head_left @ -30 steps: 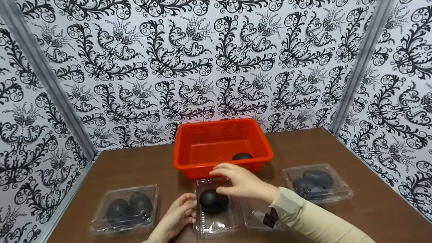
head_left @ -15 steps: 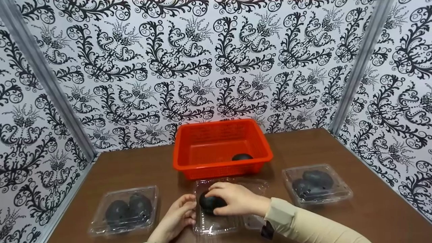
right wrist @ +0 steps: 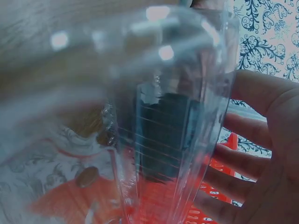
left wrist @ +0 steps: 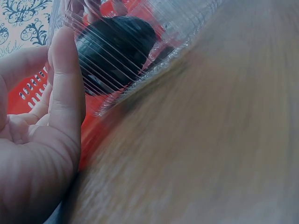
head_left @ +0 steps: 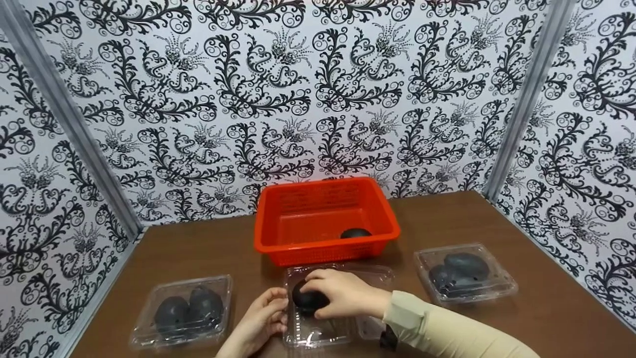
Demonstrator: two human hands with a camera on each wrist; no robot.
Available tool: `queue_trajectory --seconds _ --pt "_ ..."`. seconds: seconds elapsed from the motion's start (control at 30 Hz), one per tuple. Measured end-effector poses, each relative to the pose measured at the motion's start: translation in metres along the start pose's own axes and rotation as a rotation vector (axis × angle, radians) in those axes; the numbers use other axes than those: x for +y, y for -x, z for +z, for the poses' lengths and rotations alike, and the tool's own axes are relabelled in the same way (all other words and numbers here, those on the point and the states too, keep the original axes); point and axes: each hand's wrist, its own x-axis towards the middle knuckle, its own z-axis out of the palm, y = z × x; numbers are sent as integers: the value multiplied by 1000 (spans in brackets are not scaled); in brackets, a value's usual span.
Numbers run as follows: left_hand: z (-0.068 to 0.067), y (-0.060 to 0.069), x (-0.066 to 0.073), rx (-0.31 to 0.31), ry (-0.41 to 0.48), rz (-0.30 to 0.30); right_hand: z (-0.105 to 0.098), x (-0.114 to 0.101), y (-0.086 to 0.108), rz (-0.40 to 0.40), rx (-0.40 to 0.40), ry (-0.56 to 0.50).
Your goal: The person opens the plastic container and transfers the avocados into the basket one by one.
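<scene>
A clear plastic container stands open below the basket, its lid folded out to the right. Inside, toward its left side, lies a dark oval fruit, which my right hand grips from above and from the right, partly hiding it. My left hand holds the container's left edge between thumb and fingers. Through the ribbed plastic, the left wrist view shows the dark fruit beside my left hand. In the right wrist view, the fruit appears behind clear plastic, near my right hand.
A red basket stands behind the container, with one dark fruit inside. Closed clear packs with dark fruits stand on the brown table, one at left and one at right. Patterned walls enclose the table.
My right hand has come down from above the container onto the dark fruit and closed round it, then shifted slightly left. My left hand has stayed at the container's left edge.
</scene>
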Motion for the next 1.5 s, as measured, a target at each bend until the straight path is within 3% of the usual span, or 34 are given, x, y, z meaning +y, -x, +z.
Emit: queue_trajectory --seconds 0.7,1.13,1.5 --pt "2 -5 3 -1 -4 0 -2 7 -11 32 -37 -60" --pt "-1 -3 5 -14 6 7 0 7 -13 -20 -82 -138" --pt "-1 2 2 -29 22 12 3 3 -10 -101 -119 -139"
